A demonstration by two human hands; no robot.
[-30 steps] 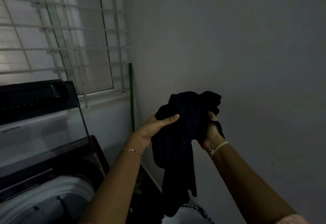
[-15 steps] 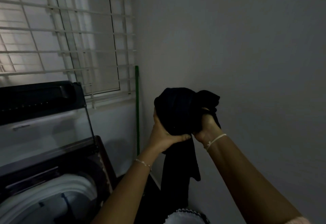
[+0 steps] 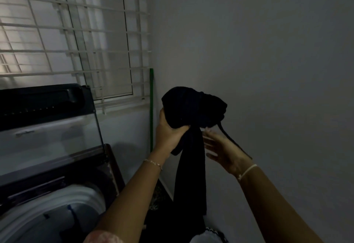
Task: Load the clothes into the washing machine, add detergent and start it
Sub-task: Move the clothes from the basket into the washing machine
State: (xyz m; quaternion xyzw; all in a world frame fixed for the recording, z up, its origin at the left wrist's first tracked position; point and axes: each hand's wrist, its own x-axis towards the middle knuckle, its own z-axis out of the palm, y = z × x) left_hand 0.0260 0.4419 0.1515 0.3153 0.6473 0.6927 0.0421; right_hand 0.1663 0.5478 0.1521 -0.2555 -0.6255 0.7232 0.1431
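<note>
A dark bunched garment (image 3: 191, 108) is held up in front of the grey wall, with a long part hanging straight down. My left hand (image 3: 168, 133) grips it from below at the bunch. Just right of the hanging cloth, my right hand (image 3: 222, 151) has its fingers spread and holds nothing; a thin dark strap trails past it. The top-loading washing machine (image 3: 57, 204) stands at lower left with its glass lid (image 3: 49, 139) raised and its white drum rim showing. No detergent is in view.
A barred window (image 3: 76, 32) fills the upper left. A green pole (image 3: 151, 108) leans in the corner. A white basket rim with dark trim (image 3: 212, 233) shows at the bottom edge under the cloth. The grey wall is close on the right.
My right hand has let go of the garment and spread its fingers. My left hand has kept its grip, and the bundle stays raised near the corner.
</note>
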